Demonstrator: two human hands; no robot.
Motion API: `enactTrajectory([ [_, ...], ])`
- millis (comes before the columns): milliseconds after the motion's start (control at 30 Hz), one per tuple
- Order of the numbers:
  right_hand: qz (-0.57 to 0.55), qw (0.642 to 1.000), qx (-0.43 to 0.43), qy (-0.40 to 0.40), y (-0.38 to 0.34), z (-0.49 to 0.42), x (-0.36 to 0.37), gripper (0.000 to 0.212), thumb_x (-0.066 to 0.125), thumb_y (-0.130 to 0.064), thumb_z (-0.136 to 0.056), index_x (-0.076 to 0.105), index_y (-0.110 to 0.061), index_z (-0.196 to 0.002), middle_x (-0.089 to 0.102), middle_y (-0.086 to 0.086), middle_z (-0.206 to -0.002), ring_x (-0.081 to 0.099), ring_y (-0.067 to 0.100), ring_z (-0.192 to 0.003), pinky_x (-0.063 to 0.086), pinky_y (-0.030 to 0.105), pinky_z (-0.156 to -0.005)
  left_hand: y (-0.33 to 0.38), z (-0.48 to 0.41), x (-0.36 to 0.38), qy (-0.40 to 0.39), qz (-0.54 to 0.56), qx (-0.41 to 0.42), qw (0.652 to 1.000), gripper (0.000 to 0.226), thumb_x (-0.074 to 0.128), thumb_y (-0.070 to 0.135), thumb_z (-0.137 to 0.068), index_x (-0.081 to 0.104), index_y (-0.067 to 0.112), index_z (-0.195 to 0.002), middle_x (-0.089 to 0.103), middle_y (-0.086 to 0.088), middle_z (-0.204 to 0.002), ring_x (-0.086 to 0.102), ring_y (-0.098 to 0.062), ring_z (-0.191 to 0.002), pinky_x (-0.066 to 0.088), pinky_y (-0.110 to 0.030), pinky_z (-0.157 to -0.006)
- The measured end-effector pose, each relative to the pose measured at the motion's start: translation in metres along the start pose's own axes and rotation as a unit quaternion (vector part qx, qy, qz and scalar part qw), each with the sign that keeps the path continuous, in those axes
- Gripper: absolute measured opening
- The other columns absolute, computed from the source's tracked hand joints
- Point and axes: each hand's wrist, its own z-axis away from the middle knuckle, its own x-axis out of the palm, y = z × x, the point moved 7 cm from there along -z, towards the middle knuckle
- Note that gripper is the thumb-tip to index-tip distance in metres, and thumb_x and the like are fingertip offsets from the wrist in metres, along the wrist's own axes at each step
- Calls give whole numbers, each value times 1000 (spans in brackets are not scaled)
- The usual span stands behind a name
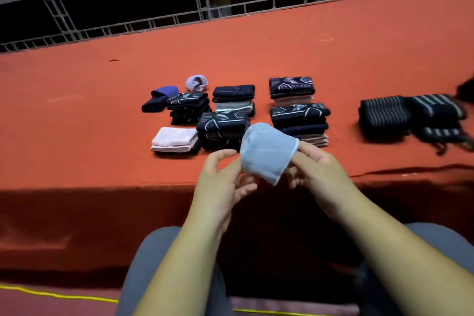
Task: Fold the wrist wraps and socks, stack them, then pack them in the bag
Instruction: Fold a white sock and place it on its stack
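Head view: a person sits at an orange-covered worktop (77,110) with folded things laid out across it.

- Far left, two blue socks (159,100) lie loosely folded, touching each other.
- Nearer, a white pair (174,140) lies folded flat. Farther off, a lilac sock (196,83) sits bunched up.
- Three dark patterned stacks follow. The left stack (188,108) is just beside the blue socks, the near stack (223,131) touches the white pair, and the far stack (233,97) has a grey layer.
- The left hand (223,179) is raised over the worktop's near edge. Its thumb stands apart from its loosely curled fingers (246,188), which lie at the left edge of a pale sock (266,151). Whether they grip it cannot be told.
- The pale sock is in the air between both hands, in front of the near stack, with its hemmed edge toward the viewer.
- The right hand (318,169) pinches the sock's right side, thumb on top and fingers curled beneath.
- Behind the right hand, two right stacks (300,120) stand one beyond the other, each with pinkish layers at the bottom.
- Well apart at far right, two piles of striped wraps (384,115) touch, with straps trailing toward the near edge.

A metal rail (154,25) runs along the far side of the worktop.
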Motion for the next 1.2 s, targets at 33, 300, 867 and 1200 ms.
enactTrajectory([
  [33,37,999,-3,-2,0,5,-4,24,61,-8,-101,80,-18,-111,60,8,-74,49,18,-64,43,30,-58,-7,1,-1,16,-43,17,999,21,65,15,-102,62,21,-122,77,-6,-90,73,-20,-71,62,-33,-62],
  [300,120,990,-53,43,-12,24,-36,10,69,-9,-99,78,-7,-94,70,-4,-72,58,5,-60,44,16,-57,13,44,32,0,-363,382,850,22,72,34,-98,68,34,-120,55,13,-118,60,-10,-106,48,-25,-89],
  [867,320,929,-187,-30,-19,27,-27,12,76,-15,-97,83,-23,-104,74,-13,-93,68,3,-93,45,15,-84,6,34,39,58,-431,355,828,26,61,43,-92,69,28,-72,61,11,-81,59,-17,-85,48,-37,-79],
  [1200,142,987,-78,11,-18,16,-41,23,62,-17,-107,79,-16,-92,55,-2,-67,48,12,-62,41,23,-61,-5,-11,-18,92,-165,120,975,26,64,21,-94,64,17,-69,49,0,-66,39,-13,-61,31,-32,-53],
])
